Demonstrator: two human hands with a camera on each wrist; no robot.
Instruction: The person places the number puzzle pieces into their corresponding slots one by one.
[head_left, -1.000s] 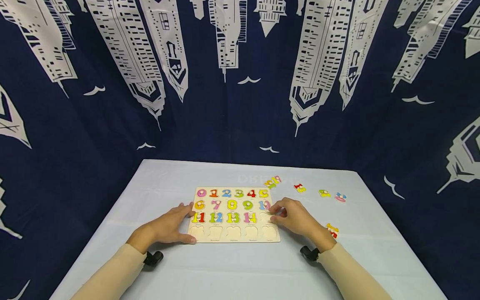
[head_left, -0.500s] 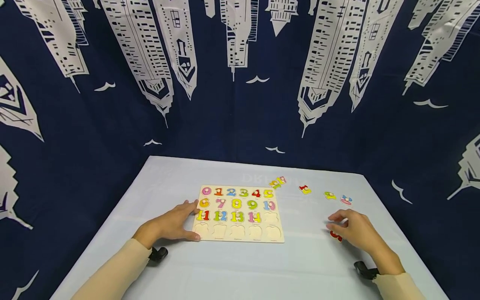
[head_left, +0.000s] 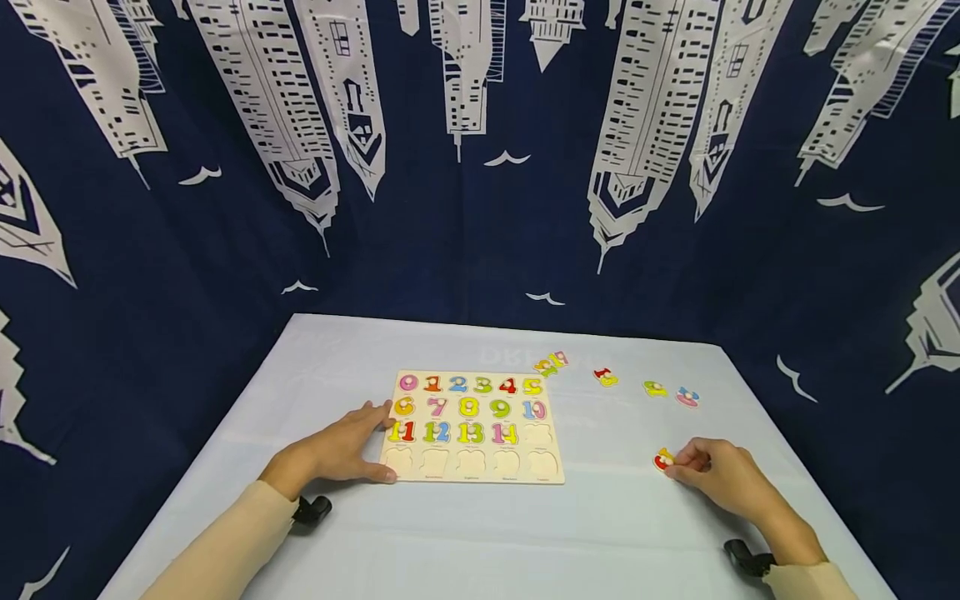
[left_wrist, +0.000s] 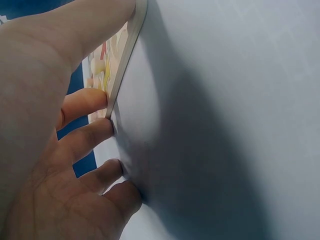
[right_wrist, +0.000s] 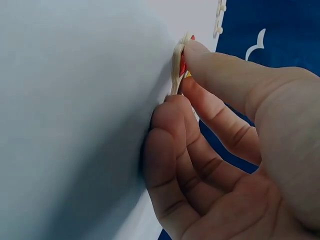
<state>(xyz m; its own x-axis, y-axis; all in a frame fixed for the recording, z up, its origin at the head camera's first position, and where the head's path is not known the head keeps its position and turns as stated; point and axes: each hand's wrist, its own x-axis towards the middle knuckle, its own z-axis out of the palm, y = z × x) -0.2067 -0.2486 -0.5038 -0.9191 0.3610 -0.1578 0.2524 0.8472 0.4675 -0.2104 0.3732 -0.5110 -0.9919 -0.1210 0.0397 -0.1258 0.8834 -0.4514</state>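
A pale wooden number puzzle board [head_left: 472,467] lies flat on the table, with number pieces 0 to 14 seated in its upper rows. My left hand [head_left: 337,448] rests along its left side, fingers spread, with the thumb at the near left corner. In the left wrist view the fingertips [left_wrist: 102,127] touch the board's edge [left_wrist: 125,65]. Off to the right, my right hand [head_left: 723,479] pinches a red and yellow number puzzle piece [head_left: 663,459] between thumb and finger, close to the tabletop. The piece [right_wrist: 176,67] appears edge-on and partly covered in the right wrist view; its digits are unreadable.
Beyond the board, overlapping puzzle pieces [head_left: 551,364] lie near its far right corner. Further right are a red and yellow piece [head_left: 605,377], a green and yellow piece [head_left: 655,388] and a blue and pink piece [head_left: 687,397]. A dark blue patterned cloth [head_left: 465,233] hangs behind the table.
My right hand has gone from the board's right side to the red and yellow piece and now pinches it. My left hand has stayed at the board's left edge.
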